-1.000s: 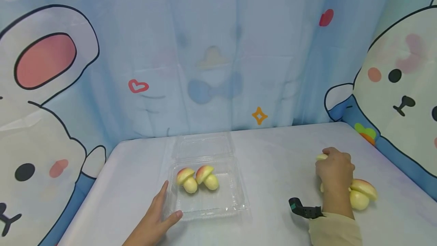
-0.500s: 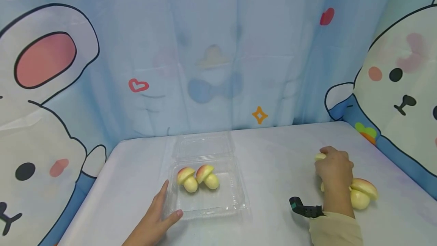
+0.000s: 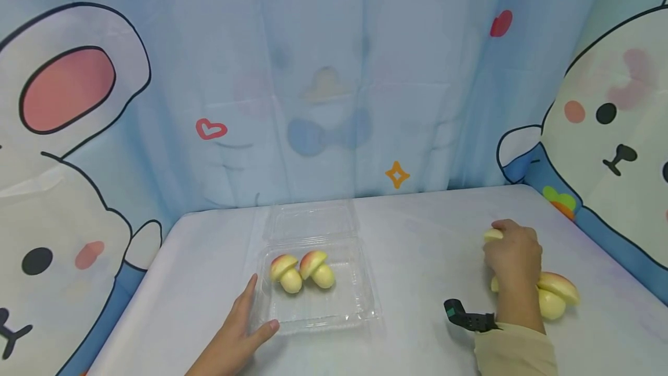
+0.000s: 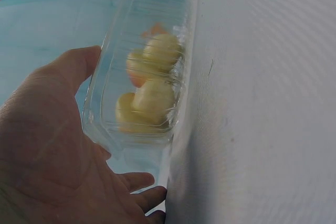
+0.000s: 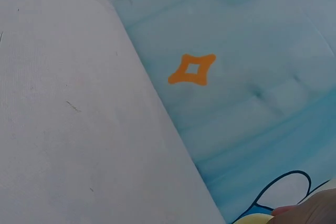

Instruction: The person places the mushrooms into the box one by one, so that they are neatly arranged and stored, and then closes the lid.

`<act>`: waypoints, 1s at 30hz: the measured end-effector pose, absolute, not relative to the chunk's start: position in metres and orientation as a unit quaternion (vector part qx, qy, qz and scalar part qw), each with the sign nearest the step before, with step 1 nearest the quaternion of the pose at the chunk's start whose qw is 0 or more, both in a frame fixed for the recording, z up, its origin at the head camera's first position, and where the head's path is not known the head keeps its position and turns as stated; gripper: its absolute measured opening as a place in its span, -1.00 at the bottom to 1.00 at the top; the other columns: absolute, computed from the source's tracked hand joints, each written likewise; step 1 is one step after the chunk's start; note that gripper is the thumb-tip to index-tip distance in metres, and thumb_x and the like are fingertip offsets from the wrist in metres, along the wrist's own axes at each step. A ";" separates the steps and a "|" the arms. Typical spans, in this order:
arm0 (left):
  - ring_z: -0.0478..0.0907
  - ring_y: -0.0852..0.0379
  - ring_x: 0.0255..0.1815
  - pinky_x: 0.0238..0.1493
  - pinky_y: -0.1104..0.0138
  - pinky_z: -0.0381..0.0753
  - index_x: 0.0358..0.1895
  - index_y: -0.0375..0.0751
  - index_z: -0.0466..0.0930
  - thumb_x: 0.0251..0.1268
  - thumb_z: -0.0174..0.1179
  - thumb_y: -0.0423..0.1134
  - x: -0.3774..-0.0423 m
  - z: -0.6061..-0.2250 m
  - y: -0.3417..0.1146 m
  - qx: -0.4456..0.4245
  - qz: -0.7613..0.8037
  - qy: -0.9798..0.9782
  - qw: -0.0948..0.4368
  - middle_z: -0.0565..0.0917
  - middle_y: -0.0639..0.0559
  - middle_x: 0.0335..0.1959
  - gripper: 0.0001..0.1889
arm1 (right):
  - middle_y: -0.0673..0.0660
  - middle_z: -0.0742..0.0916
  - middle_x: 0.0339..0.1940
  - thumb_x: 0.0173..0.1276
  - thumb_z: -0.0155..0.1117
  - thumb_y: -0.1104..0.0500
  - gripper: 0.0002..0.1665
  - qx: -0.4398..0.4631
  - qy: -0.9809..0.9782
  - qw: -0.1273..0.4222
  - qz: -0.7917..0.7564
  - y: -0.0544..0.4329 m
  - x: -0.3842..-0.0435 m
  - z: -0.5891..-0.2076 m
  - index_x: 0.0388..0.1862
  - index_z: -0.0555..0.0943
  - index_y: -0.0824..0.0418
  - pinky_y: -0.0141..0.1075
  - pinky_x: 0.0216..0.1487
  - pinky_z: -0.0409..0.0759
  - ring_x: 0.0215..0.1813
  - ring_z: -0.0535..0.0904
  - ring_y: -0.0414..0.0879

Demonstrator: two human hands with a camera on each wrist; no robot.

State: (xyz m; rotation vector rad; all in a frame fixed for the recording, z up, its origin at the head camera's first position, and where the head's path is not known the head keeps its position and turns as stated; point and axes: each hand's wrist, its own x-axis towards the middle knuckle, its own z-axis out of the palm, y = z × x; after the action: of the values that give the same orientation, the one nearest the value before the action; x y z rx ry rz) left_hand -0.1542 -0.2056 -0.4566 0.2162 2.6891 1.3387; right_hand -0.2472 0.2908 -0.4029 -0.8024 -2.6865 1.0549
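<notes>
A clear plastic clamshell box (image 3: 349, 306) lies with its lid laid back. Inside, toward its left side, sit two mushroom-shaped pieces, a left one (image 3: 290, 282) and a right one (image 3: 323, 277), with pale yellow stems and red-tinged caps. My left hand (image 3: 237, 329) rests against the box's near left corner, fingers extended and thumb along the front. At the right of the table my right hand (image 3: 514, 254) grips another yellow mushroom-shaped piece (image 3: 492, 235), mostly hidden by the hand. Only an edge of this yellow piece (image 5: 255, 219) appears in the right wrist view.
Close to my right forearm lies a larger-looking mushroom-shaped piece (image 3: 557, 293), and more yellow (image 3: 494, 285) peeks out on the forearm's other side. A black wrist strap (image 3: 472, 321) juts left from my right wrist. Behind the white table (image 3: 417, 248) hangs a printed blue curtain (image 3: 323, 33).
My right hand has lifted very slightly, and a little more of the yellow piece shows beside its fingers. My left hand and the box have stayed in place.
</notes>
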 end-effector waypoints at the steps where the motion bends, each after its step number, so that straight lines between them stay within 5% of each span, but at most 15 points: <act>1: -0.10 -0.47 0.67 0.50 -0.44 0.00 0.72 -0.11 -0.25 0.41 0.28 0.14 -0.154 -0.456 -0.206 0.070 0.445 0.891 0.065 -0.04 -0.43 0.66 0.07 | 0.64 0.32 0.34 0.38 0.12 0.36 -0.26 -0.267 -0.894 0.075 0.352 0.291 -0.247 -0.402 0.55 0.31 0.35 0.33 0.16 0.48 0.16 0.31 0.49; 11: -0.10 -0.45 0.67 0.51 -0.42 -0.01 0.72 -0.09 -0.25 0.41 0.28 0.15 -0.153 -0.456 -0.205 0.069 0.444 0.891 0.061 -0.04 -0.41 0.67 0.07 | 0.60 0.33 0.46 0.38 0.12 0.41 -0.28 -0.224 -0.906 0.121 0.340 0.286 -0.245 -0.392 0.55 0.35 0.33 0.38 0.36 0.37 0.32 0.28 0.50; 30: -0.14 -0.48 0.67 0.49 -0.45 -0.03 0.72 -0.12 -0.26 0.41 0.28 0.15 -0.156 -0.455 -0.205 0.064 0.443 0.891 0.075 -0.09 -0.45 0.67 0.08 | 0.52 0.31 0.53 0.38 0.25 0.37 -0.32 -0.107 -0.920 0.136 0.351 0.262 -0.243 -0.370 0.49 0.44 0.29 0.41 0.29 0.36 0.43 0.23 0.52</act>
State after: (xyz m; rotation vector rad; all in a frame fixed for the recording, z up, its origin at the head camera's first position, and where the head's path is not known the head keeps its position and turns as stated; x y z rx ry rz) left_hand -0.1558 -0.2052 -0.4554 0.1911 2.6741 1.3276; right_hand -0.2429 0.2619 -0.3704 -0.3098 -2.6644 1.0150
